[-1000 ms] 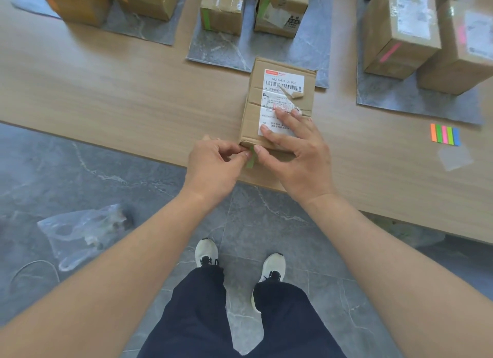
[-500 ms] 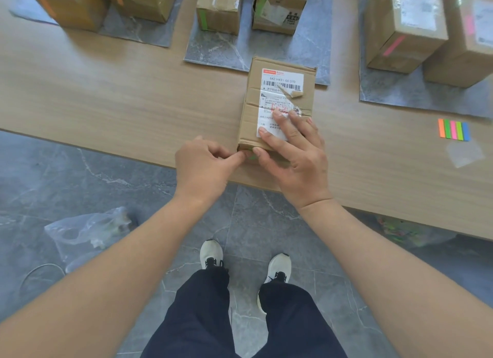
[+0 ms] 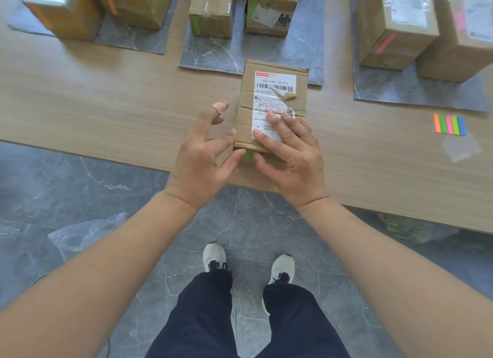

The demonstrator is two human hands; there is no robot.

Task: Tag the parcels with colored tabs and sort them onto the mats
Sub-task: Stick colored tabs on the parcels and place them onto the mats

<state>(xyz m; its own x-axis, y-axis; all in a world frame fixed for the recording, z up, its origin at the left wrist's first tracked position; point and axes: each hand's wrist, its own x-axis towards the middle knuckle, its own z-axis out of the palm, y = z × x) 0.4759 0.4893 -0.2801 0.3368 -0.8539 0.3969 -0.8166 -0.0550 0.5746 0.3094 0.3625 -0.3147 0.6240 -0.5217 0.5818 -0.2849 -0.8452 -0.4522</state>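
Both hands are spread open, left hand [image 3: 205, 155] beside and right hand [image 3: 290, 149] laid flat on the parcel [image 3: 277, 101] at frame centre; the green tab [image 3: 248, 156] on its near face should be pressed flat before the parcel is moved to the mat [image 3: 306, 37] above

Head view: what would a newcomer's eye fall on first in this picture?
The parcel at the near table edge, under the flat right hand, draws the eye, with a green tab on its front face between both thumbs. The left hand is spread open beside it. At the right on the table lies a strip of coloured tabs.
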